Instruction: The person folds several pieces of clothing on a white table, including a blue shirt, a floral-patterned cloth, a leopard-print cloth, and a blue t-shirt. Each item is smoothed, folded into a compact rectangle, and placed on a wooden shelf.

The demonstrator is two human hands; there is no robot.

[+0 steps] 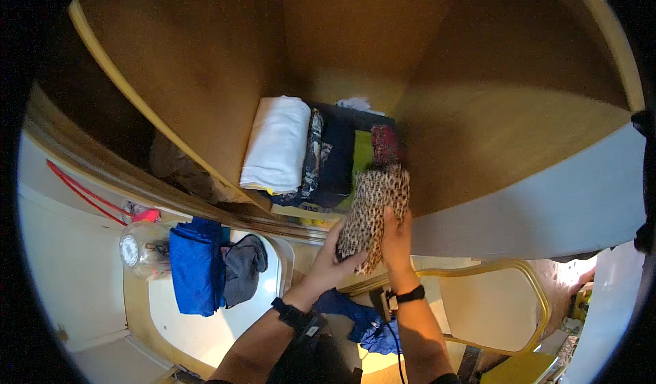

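Observation:
A folded leopard-print cloth [376, 204] is held between my two hands at the front of an open wooden cabinet. My left hand [333, 258] grips its lower left side, and my right hand [397, 240] presses on its right side. Just beyond the leopard-print cloth lies a red patterned cloth [385, 143]. To its left are a green cloth [363, 148], a folded dark cloth [338, 153], a black-and-white patterned cloth [312, 153] and a thick folded white cloth [279, 143] against the cabinet's left panel.
Left below the cabinet, a folded blue cloth [197, 266] and a grey cloth [243, 268] lie on a white surface [169, 322] beside a clear plastic container [141, 249]. A gold-framed chair [546, 307] stands lower right. Dark blue cloth [376, 330] lies below my hands.

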